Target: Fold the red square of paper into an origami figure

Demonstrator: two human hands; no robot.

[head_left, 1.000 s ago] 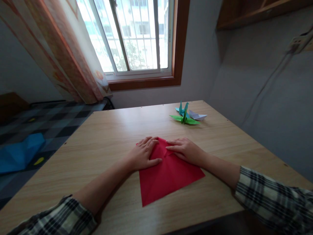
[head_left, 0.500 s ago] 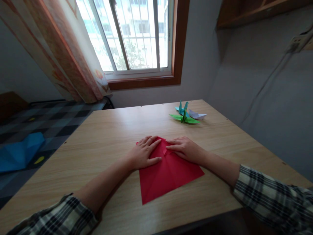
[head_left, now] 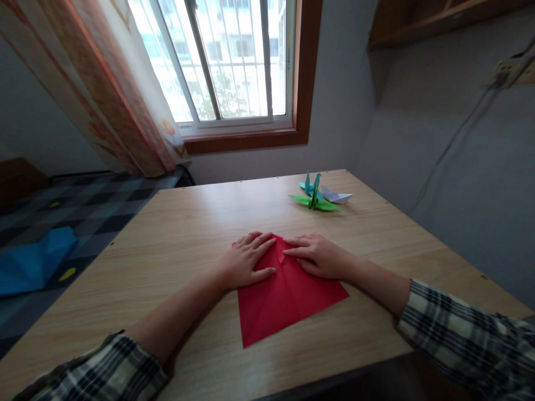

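Observation:
A red sheet of paper (head_left: 284,303) lies on the wooden table (head_left: 175,239), partly folded, one corner pointing toward me. My left hand (head_left: 246,260) rests flat on its upper left part, fingers stretched out and pressing down. My right hand (head_left: 315,255) lies flat on the upper right part, fingers pointing left toward the centre crease. Both hands meet near the paper's far corner. Neither hand grips anything.
Folded paper figures stand at the table's far right: a green crane (head_left: 314,201), a teal one (head_left: 308,184) behind it and a white boat (head_left: 337,196). A window (head_left: 229,61) and curtain (head_left: 108,89) are beyond. A blue object (head_left: 33,262) lies left on checkered bedding.
Both hands have barely shifted on the red paper. The view has moved slightly, so the paper sits a little higher in the picture.

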